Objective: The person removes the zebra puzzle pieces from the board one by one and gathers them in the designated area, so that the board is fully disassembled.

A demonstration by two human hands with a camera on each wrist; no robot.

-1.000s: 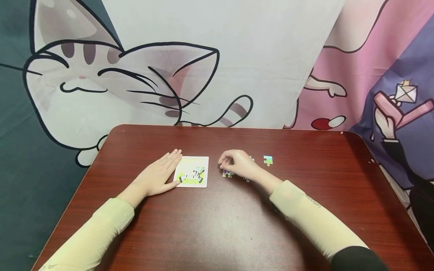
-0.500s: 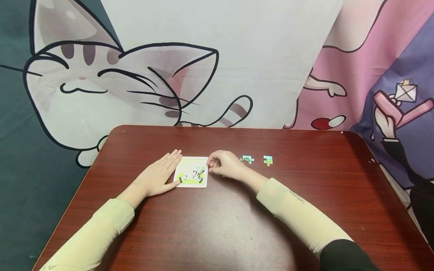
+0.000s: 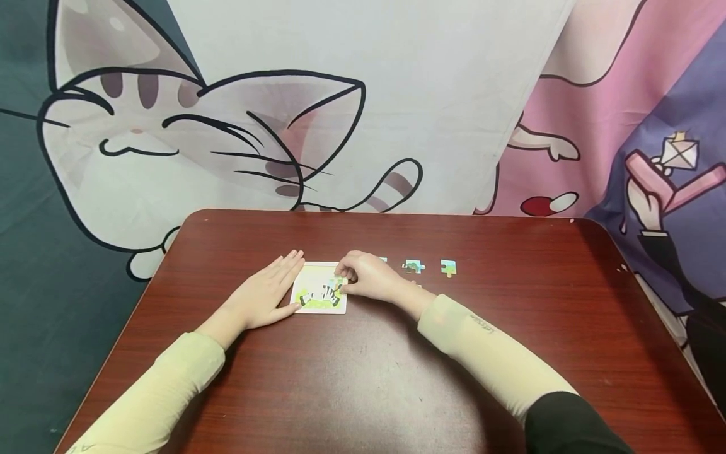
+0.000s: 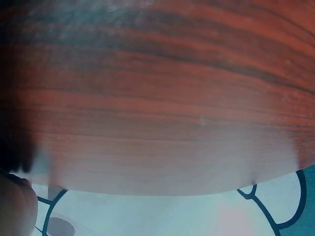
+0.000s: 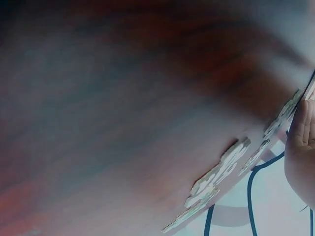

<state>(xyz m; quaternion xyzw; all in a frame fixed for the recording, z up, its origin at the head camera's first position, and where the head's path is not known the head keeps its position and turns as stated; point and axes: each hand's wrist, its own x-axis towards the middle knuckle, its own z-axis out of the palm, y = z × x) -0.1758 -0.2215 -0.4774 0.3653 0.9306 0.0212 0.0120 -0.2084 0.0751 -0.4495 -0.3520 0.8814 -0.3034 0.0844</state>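
A square white puzzle board [image 3: 309,271] with a zebra picture lies on the table. Along its left edge my left hand [image 3: 263,296] rests flat with straight fingers, the thumb reaching onto the lower left corner. Over the board's upper right side, my right hand [image 3: 371,277] bends its fingers in a pinch on a small puzzle piece, mostly hidden by the fingertips. Loose puzzle pieces lie right of the board, among them a green-blue one [image 3: 414,267] and a blue-yellow one [image 3: 448,268]. Several loose pieces [image 5: 221,169] appear nearly edge-on in the right wrist view.
The reddish-brown wooden table [image 3: 363,391] fills the lower area. Behind its far edge hangs a white cloth [image 3: 442,94] printed with a cartoon cat. At the far right, part of something black [image 3: 706,353] stands beside the table.
My right hand has moved left from above the loose pieces to over the board's right side, uncovering pieces behind it. My left hand has stayed in place.
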